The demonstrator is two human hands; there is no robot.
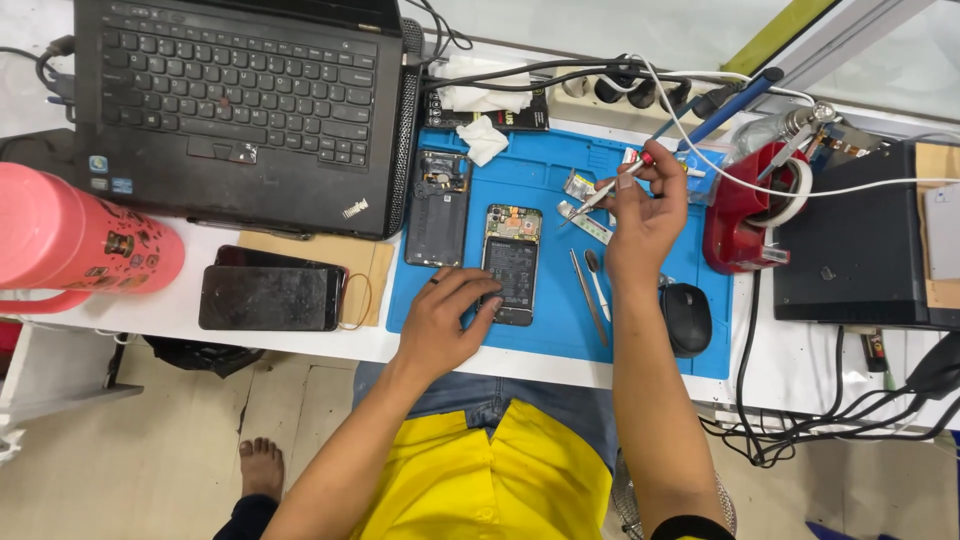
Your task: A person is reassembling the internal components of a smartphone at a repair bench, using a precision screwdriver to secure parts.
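Observation:
An opened phone (pixel 511 262), back removed with battery and board showing, lies on the blue work mat (pixel 545 165). My left hand (pixel 445 320) rests on the mat with its fingertips pressing the phone's lower left edge. My right hand (pixel 645 215) is raised above the mat's right part and grips a thin screwdriver (pixel 612 187), tip pointing left and down toward small parts (pixel 580 186). To the left of the opened phone lies its removed back cover (pixel 438 207).
A black laptop (pixel 235 105) sits at the upper left, a pink bottle (pixel 80 240) at the far left, and a dark phone (pixel 268 297) below the laptop. Tweezers and a spudger (pixel 592 285), a black mouse (pixel 687 318), a red stand (pixel 745 210) and cables crowd the right.

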